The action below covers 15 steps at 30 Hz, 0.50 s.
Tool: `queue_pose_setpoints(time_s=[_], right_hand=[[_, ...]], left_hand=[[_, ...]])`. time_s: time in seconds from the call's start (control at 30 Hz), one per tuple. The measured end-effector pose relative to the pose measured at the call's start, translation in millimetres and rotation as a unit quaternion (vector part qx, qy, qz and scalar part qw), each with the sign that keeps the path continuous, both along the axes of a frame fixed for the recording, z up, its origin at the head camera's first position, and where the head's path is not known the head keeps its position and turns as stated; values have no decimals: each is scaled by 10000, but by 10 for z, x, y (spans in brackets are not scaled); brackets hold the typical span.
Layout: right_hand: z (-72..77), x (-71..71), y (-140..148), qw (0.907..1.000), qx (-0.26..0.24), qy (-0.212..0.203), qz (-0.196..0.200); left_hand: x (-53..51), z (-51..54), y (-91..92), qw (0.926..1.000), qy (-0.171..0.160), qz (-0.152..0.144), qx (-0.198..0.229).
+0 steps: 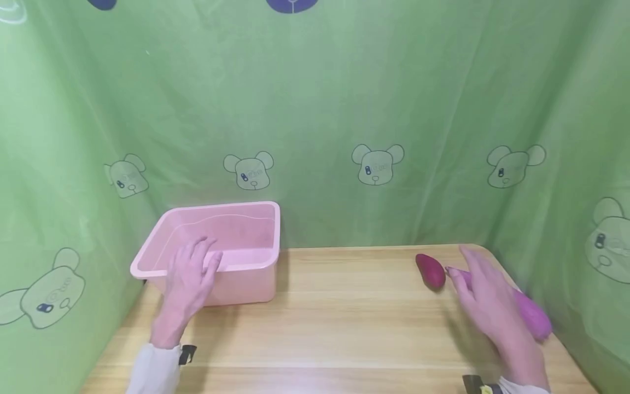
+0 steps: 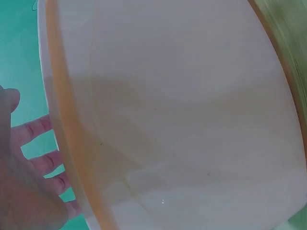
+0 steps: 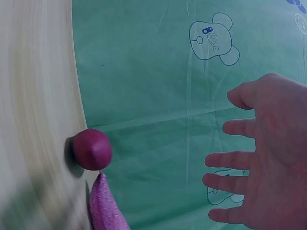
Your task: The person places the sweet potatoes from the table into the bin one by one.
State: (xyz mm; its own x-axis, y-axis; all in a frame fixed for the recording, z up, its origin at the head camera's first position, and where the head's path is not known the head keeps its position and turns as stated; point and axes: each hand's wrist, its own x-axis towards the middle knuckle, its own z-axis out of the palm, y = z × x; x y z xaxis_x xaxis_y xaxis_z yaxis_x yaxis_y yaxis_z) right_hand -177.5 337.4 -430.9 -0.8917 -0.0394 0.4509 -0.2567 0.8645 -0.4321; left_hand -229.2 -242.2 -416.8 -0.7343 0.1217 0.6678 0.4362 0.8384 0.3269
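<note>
A pink basin [image 1: 241,284] stands at the table's left rear, and my left hand [image 1: 189,279] is over its near rim with fingers apart. In the left wrist view the fingers of my left hand [image 2: 36,167] lie beside the basin's wall [image 2: 182,120]. On the right, my right hand [image 1: 492,301] is above a long purple eggplant-like item [image 1: 533,314], partly covering it. A dark red oval item [image 1: 430,272] lies just left of it. The right wrist view shows my right hand [image 3: 278,158] with fingers spread and holding nothing, apart from the red item [image 3: 92,149] and the purple one [image 3: 108,206].
The wooden table [image 1: 344,317] has bare surface between the basin and the two items. Green curtains [image 1: 320,98] printed with animal heads hang behind the table and along both sides.
</note>
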Motion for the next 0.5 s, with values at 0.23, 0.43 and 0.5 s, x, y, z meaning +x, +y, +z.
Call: queue_pose_setpoints(time_s=[0.23,0.43,0.5], right_hand=[[-77,42,57,9999,-53,-105,-95],[-86,76,121,9994,-36,-202,-275],[-84,88,144,9993,-48,-209,-296]], left_hand=[[5,-108,60,9997,131,202,-72],[27,-167,57,9985,4,365,-414],[39,-173,55,9977,-100,380,-557]])
